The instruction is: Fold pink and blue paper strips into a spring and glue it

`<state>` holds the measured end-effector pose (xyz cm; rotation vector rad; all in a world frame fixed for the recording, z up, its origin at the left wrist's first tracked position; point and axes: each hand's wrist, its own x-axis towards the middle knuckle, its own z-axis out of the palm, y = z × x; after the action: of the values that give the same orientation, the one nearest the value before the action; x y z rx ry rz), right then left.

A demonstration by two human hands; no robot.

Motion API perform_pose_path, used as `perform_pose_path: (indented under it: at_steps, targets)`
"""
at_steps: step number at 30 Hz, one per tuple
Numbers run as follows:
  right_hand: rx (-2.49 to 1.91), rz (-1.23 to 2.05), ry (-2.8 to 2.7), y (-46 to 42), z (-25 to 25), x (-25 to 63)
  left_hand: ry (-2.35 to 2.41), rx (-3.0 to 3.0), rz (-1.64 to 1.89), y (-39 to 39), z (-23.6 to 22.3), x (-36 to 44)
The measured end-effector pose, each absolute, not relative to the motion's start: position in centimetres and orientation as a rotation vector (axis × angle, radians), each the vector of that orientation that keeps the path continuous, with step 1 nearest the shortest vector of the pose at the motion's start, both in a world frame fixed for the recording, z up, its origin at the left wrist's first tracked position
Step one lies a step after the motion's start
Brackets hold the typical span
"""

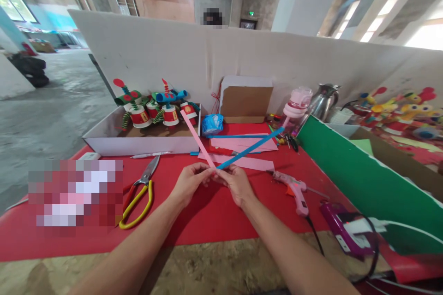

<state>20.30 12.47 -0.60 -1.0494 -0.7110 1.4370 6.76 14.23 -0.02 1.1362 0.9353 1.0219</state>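
Near the middle of the red-covered table (207, 226), my left hand (192, 182) pinches the lower end of a pink paper strip (196, 136), which slants up to the left. My right hand (237, 183) pinches the lower end of a blue paper strip (254, 147), slanting up to the right. The two ends meet between my fingertips in a V; whether they are stuck together I cannot tell. Behind my hands lie pink paper sheets (254, 162) and another blue strip (238, 137). A pink glue gun (292, 189) rests to the right of my right hand.
Scissors (141, 193) with red and yellow handles lie left. A white box (141, 145) holds several paper-cup figures (139, 115). A blue tape roll (212, 124), pink bottle (296, 106) and metal jug (323, 101) stand behind. A green panel (349, 179) and purple power block (346, 230) border the right.
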Motion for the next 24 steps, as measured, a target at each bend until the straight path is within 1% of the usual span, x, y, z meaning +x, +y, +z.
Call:
perform_pose_path:
  at_steps: [4, 10, 24]
  targets:
    - [-1.049, 1.386, -0.718, 12.37, -0.85, 20.08, 0.946, 1.163, 1.043, 14.14, -0.16, 6.97]
    - [-1.082, 1.429, -0.793, 12.27, -0.89, 20.26, 0.961, 1.211, 1.019, 14.26, -0.45, 6.82]
    - [-1.086, 1.390, -0.784, 12.31, -1.07, 20.15, 0.933, 1.212, 0.955, 14.25, -0.30, 6.71]
